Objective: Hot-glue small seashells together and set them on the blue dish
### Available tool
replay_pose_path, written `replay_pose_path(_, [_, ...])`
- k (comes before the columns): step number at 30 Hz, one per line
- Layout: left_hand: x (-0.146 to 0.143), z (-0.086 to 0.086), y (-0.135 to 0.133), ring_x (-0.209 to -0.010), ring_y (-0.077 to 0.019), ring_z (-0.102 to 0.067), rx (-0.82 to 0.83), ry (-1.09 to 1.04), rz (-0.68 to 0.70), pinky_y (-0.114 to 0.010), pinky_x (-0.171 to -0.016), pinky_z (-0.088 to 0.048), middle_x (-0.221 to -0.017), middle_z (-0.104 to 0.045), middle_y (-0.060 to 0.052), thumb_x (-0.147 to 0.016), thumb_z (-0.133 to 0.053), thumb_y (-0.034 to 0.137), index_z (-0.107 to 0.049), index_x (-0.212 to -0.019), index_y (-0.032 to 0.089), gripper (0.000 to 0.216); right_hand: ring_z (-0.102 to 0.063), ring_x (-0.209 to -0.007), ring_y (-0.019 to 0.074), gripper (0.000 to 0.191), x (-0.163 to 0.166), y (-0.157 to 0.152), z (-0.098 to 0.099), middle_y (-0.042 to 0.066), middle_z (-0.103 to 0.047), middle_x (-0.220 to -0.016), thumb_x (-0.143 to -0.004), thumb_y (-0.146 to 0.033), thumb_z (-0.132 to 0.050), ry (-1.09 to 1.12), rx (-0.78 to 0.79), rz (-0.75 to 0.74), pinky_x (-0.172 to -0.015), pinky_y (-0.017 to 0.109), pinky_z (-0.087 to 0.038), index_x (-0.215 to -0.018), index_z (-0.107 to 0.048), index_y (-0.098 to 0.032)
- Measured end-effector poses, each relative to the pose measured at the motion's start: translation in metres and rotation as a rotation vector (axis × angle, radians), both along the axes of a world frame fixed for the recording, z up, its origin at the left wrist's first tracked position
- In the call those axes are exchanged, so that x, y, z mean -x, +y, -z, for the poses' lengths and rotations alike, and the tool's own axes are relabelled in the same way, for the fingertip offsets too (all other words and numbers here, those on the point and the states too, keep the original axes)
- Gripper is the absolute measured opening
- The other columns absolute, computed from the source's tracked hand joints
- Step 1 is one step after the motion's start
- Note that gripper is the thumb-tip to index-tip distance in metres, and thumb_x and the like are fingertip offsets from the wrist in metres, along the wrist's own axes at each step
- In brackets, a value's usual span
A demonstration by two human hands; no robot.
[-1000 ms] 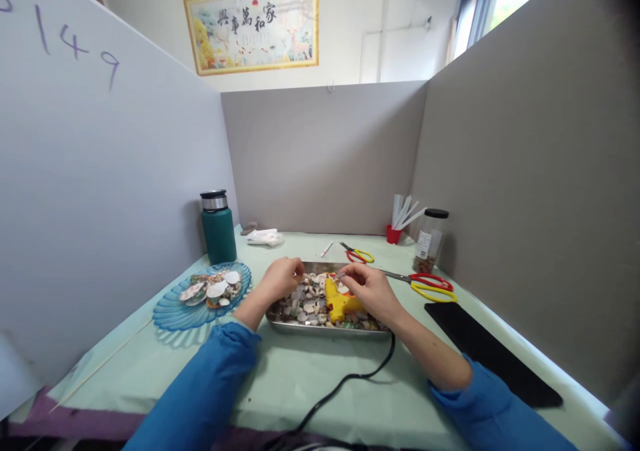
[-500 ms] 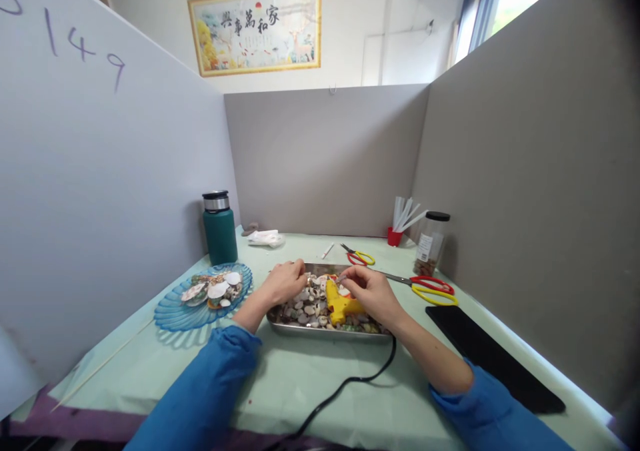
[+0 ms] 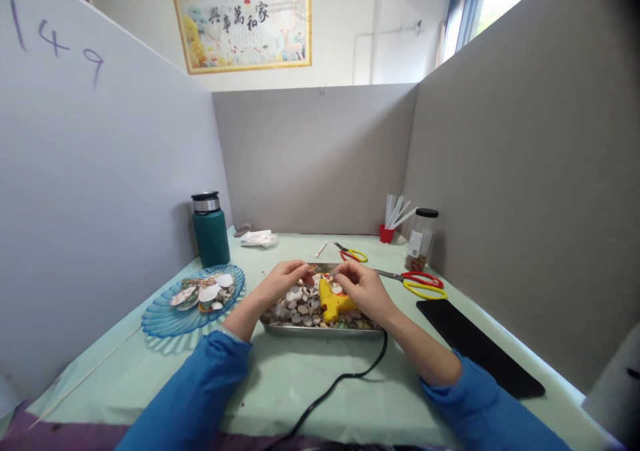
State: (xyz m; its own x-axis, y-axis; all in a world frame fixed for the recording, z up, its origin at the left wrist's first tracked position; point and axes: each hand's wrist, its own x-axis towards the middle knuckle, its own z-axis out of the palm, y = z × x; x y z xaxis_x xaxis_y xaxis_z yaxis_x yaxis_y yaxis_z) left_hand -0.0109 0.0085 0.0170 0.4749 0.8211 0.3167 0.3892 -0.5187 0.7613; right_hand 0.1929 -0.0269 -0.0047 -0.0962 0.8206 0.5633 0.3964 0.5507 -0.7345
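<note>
A metal tray full of small shells and pebbles lies in front of me. On top of these rests a yellow glue gun, its black cord running over the near rim toward me. Above the tray's far left part, my left hand is closed in a pinch; a small reddish piece shows at its fingertips, too small to name. Just right of the glue gun, my right hand pinches a small greyish shell. The two hands' fingertips are a short way apart.
At left, a blue plate bears a cluster of shells, with a green bottle behind. At right are large scissors, a black mat, a jar and a red cup of glue sticks. Smaller scissors lie behind the tray.
My left hand has risen off the tray's far left edge, its fingers now pinched around something small. The right hand keeps its pinch beside the glue gun. The whole view has shifted slightly.
</note>
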Motion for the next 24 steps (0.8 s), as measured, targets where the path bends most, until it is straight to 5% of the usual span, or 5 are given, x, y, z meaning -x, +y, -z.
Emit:
replay_pose_path(8, [-0.013, 0.0, -0.013, -0.076, -0.0171, -0.06, 0.148, -0.224, -0.043, -0.025, -0.071, -0.043, -0.079, -0.07, -0.006, -0.076, -0.058, 0.046, -0.07, -0.083, 0.012, 0.036, -0.055, -0.06, 0.0137, 0.015, 0.002, 0.0, 0.001, 0.0, -0.062, -0.068, -0.08, -0.032, -0.053, -0.036, -0.042, 0.057, -0.055, 0.024, -0.042, -0.077, -0.06, -0.019])
replay_pose_path(24, [-0.025, 0.002, -0.023, -0.069, -0.0147, -0.06, 0.189, -0.456, -0.097, -0.025, -0.066, -0.045, -0.074, -0.069, -0.005, -0.06, -0.075, 0.032, -0.068, -0.08, 0.012, 0.03, -0.054, -0.061, 0.0128, 0.007, 0.006, -0.009, -0.004, 0.0, -0.06, -0.069, -0.08, -0.02, -0.051, -0.083, -0.231, 0.112, -0.061, 0.024, -0.042, -0.077, -0.058, -0.018])
